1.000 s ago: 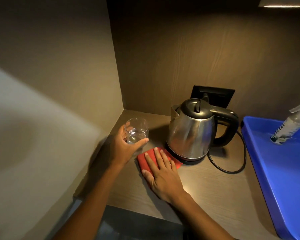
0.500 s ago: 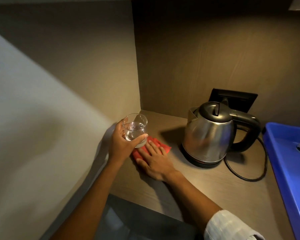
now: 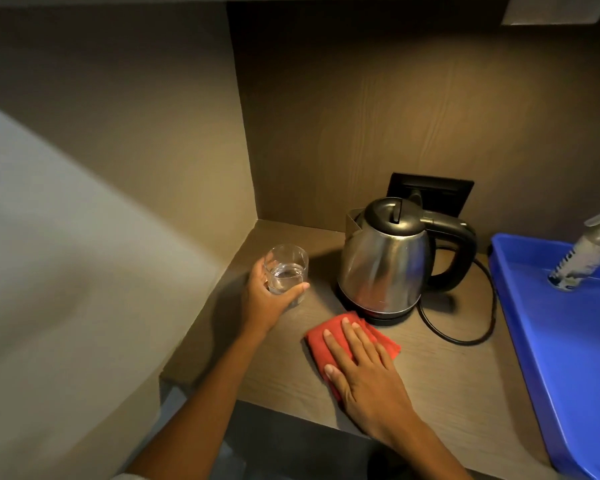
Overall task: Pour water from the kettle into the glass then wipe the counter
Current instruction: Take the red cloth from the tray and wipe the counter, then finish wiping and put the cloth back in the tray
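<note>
A clear glass (image 3: 287,271) partly filled with water is gripped by my left hand (image 3: 265,299) near the left wall of the wooden counter (image 3: 458,382). My right hand (image 3: 364,372) lies flat, fingers spread, pressing a folded red cloth (image 3: 321,341) onto the counter just in front of the kettle. The steel kettle (image 3: 383,268), with black lid and handle, stands upright on its base at the back; its handle points right.
A black cord (image 3: 478,327) loops from the kettle base toward a black wall socket (image 3: 440,192). A blue tray (image 3: 568,341) fills the right side and holds a tilted spray bottle (image 3: 586,251). Walls close in on the left and at the back.
My right hand slid the red cloth rightward from beside the glass to in front of the kettle. My left hand keeps hold of the glass near the left wall.
</note>
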Demonstrator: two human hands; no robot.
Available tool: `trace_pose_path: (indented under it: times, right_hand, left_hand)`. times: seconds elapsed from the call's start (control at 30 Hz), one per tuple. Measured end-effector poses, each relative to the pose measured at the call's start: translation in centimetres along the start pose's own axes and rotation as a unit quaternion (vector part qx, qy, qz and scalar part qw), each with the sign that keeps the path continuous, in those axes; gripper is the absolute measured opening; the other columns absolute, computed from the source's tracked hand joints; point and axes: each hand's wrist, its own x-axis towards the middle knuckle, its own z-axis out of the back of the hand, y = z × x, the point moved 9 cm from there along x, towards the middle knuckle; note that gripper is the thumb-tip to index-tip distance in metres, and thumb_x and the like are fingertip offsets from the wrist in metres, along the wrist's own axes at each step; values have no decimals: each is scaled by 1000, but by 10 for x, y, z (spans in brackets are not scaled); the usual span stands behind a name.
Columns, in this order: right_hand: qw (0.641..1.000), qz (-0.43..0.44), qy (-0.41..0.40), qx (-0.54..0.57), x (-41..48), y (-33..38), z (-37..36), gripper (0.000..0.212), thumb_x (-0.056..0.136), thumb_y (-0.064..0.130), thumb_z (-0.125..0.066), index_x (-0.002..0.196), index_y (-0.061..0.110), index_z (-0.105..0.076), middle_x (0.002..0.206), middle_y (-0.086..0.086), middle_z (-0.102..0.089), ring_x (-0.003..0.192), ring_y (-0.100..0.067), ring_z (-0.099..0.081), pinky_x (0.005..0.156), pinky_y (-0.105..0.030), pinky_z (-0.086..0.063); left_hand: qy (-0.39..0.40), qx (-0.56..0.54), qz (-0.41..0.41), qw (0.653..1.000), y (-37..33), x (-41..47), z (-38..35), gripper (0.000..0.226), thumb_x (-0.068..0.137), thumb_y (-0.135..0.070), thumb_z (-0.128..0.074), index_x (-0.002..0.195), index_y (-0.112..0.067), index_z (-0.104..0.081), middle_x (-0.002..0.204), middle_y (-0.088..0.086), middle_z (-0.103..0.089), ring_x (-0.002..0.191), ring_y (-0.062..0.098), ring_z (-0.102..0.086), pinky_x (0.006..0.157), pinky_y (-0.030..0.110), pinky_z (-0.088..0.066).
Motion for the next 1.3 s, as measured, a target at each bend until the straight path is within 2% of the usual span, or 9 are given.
trace_pose_path:
  times: [0.13,0.3,0.5,0.63,0.8,0.93,1.07,1.17,1.3]
  right_hand:
    - [999,-29,12,8,-11,-4,4,70,80,76,13,144,49,19,154,14,26,143,-11,24,114,-34,14]
    - [969,-189,-149,61,-8,-59,62,47,91,65,-35,117,33,-57,124,7,-60,113,-15,-50,91,-36,-34]
    - [918,-333,29,212,13,-79,41,59,63,77,-67,93,28,-59,97,7,-69,97,-17,-62,95,-42,-43]
    - [911,-311,18,271,17,-64,43,42,63,54,-81,85,21,-65,93,-2,-72,96,-25,-64,90,-47,-50]
    - [812,-268,-28,518,-7,-50,51,39,75,14,-82,102,-1,-60,89,-16,-71,73,-20,-68,71,-39,-58]
    - [762,-261,-78,588,-36,-74,83,44,76,27,-79,112,9,-60,100,-11,-74,83,-19,-72,71,-36,-58]
    - [762,-294,-199,541,-80,-122,118,42,80,27,-77,109,9,-53,95,-12,-71,67,-9,-69,51,-21,-53]
    - [776,-319,-333,430,-123,-168,156,47,81,24,-78,107,17,-39,88,-13,-65,73,-22,-68,65,-36,-56]
    - [810,-349,-364,300,-168,-219,191,24,85,24,-72,94,23,-50,89,-1,-62,79,-25,-60,71,-41,-49]
  left_hand:
    - [16,-20,9,1000,2,8,-17,114,46,-62,-86,144,-30,-39,143,3,-56,129,22,-56,104,49,-52]
    - [38,-28,14,999,7,17,-24,113,48,-58,-89,145,-31,-38,147,2,-53,133,23,-53,108,51,-48]
    - [-18,39,-35,998,-14,-8,-4,103,68,-59,-80,151,-39,-23,161,1,-32,144,17,-31,111,43,-38]
    - [-90,86,-164,979,-46,-67,16,58,80,-47,-66,133,-45,-41,129,-10,-54,118,6,-49,92,24,-44]
    - [124,13,-55,991,-36,-107,-24,58,69,-69,-64,122,-60,-44,121,-20,-60,103,-5,-59,80,17,-53]
    - [228,-103,16,968,-41,-126,-75,77,64,-73,-74,132,-57,-42,133,-3,-61,117,12,-63,99,41,-55]
    - [274,-176,24,945,-81,-136,-136,66,74,-38,-83,127,-47,-44,112,9,-71,91,13,-74,80,29,-60]
    - [291,-126,-47,947,-128,-145,-185,47,79,-23,-82,112,-37,-51,93,-2,-72,69,8,-68,71,30,-58]
    - [358,-10,-173,918,-195,-176,-252,25,86,-25,-74,109,-21,-65,94,11,-73,85,29,-67,80,34,-52]
